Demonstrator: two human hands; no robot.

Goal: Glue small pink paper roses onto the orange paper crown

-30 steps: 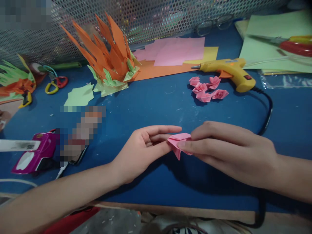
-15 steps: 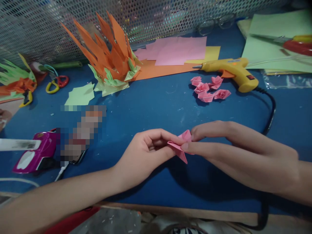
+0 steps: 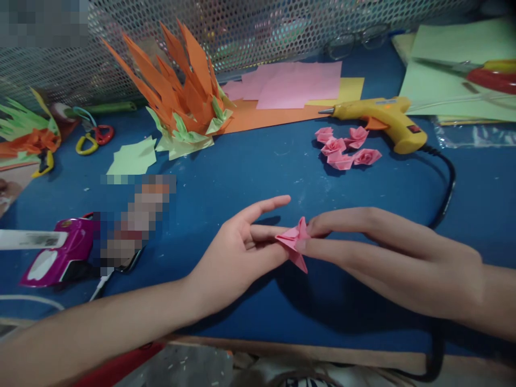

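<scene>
A small folded piece of pink paper [image 3: 295,240] with pointed corners is held between both hands above the blue table. My left hand [image 3: 245,247] pinches its left side between the thumb and a finger, while the index finger sticks out free above. From the right, my right hand [image 3: 387,258] pinches the paper with thumb and fingertips, which cover its right edge. Beyond the hands lies a cluster of several folded pink paper roses [image 3: 339,160]. Just behind these is a yellow glue gun [image 3: 379,114], its nozzle pointing left.
Orange and green paper leaves [image 3: 189,102] stand at the back left, near scissors [image 3: 95,138]. Pink sheets [image 3: 298,83] lie behind. A purple object [image 3: 60,252] and a blurred-out phone-like object [image 3: 139,223] are at left. Green sheets [image 3: 463,48] carry more scissors. A black cable [image 3: 448,183] curves at right.
My left index finger has lifted off the pink paper and now points outward. The paper has turned slightly, and my right hand has shifted a little to the left with it.
</scene>
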